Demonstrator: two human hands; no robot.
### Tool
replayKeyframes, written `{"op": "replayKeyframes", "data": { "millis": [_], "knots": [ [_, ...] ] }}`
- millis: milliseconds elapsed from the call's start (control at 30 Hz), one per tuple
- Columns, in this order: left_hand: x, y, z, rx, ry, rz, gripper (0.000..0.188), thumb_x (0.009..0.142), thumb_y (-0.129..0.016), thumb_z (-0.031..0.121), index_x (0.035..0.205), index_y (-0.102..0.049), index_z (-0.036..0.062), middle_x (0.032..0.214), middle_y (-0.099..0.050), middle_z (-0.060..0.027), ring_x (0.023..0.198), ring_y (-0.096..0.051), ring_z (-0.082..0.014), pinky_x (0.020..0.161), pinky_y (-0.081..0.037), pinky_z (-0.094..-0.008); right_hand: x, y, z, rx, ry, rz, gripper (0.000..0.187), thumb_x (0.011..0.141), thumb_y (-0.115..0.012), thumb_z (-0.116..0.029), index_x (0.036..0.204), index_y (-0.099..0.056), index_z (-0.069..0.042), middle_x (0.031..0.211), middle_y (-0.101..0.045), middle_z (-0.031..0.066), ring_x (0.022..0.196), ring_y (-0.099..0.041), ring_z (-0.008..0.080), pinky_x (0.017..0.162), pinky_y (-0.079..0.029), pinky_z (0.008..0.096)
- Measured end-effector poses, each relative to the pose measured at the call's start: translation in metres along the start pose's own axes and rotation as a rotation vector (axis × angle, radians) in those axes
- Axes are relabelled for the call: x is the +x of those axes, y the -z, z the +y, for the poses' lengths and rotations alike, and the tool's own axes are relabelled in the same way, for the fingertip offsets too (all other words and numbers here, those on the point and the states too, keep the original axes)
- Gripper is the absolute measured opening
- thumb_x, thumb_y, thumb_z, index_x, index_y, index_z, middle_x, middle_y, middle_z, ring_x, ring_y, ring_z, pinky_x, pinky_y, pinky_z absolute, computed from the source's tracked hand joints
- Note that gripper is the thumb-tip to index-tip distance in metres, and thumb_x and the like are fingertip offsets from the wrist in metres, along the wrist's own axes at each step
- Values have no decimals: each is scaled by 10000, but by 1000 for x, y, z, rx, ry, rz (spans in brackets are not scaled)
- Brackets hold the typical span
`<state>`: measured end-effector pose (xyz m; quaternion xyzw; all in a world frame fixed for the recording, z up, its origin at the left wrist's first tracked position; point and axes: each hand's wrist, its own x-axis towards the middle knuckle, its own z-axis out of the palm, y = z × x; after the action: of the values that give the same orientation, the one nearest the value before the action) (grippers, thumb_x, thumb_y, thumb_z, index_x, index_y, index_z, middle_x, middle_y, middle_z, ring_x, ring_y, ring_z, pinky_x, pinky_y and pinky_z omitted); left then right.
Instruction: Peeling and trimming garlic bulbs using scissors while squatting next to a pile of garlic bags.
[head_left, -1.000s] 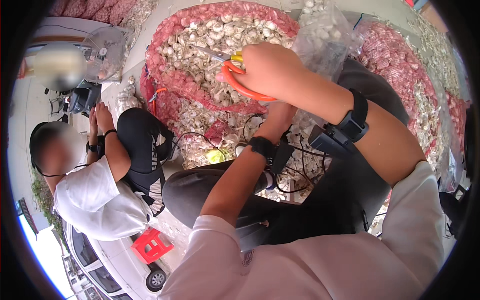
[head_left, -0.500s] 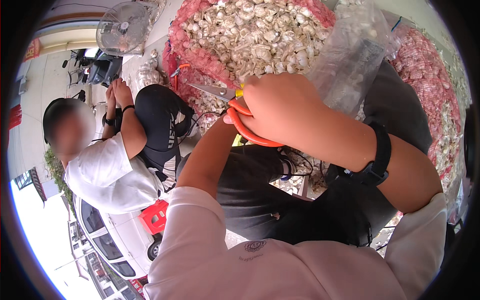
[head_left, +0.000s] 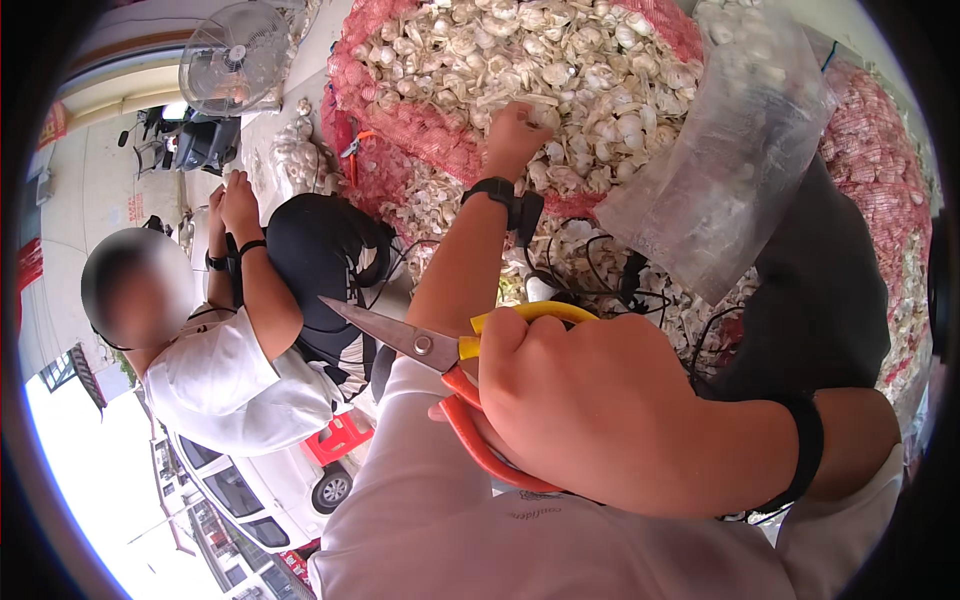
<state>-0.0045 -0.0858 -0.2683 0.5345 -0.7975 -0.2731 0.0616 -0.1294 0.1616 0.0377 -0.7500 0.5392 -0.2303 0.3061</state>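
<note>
R fingers [head_left: 503, 350] round scissors [head_left: 395, 332], L fingers [head_left: 541, 134] (grip unclear) at garlic [head_left: 615, 125] in net sack [head_left: 425, 128], fan [head_left: 235, 58] in bkgd

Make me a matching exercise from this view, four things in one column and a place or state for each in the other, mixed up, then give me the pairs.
Column one
1. scissors
2. left hand
3. plastic bag
4. fan

Column two
A. see-through
B. in the upper left of the picture
C. curled over the garlic
D. held in the right hand

Pairs: 1-D, 2-C, 3-A, 4-B
</note>
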Motion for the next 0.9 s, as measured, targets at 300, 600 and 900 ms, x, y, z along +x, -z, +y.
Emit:
{"op": "replayKeyframes", "data": {
  "millis": [300,600,900],
  "knots": [
    [2,-6,25,20,265,103,506,684,-742,249,1142,-581,106,1162,-579,-149,1057,-587,-347,874,-493,-438,3,3,8,-54,-66,63,472,832,-640,-491,685,-490,-68,456,-473,-3,366,-512,122,303,-370,297],
    [-35,14,-32,75,246,-68,571,765,-666,284,1255,-513,35,1127,-630,-241,1030,-609,-407,879,-492,-440,-5,5,14,-2,-25,75,475,856,-620,-469,658,-483,-59,449,-467,1,347,-507,143,309,-374,300],
    [-61,4,-42,191,135,-80,614,710,-723,238,1229,-456,47,1135,-600,-232,1042,-594,-419,902,-476,-474,-7,5,9,-23,9,83,476,848,-626,-477,661,-491,-60,447,-456,-13,348,-493,128,308,-371,299]
  ]
}}
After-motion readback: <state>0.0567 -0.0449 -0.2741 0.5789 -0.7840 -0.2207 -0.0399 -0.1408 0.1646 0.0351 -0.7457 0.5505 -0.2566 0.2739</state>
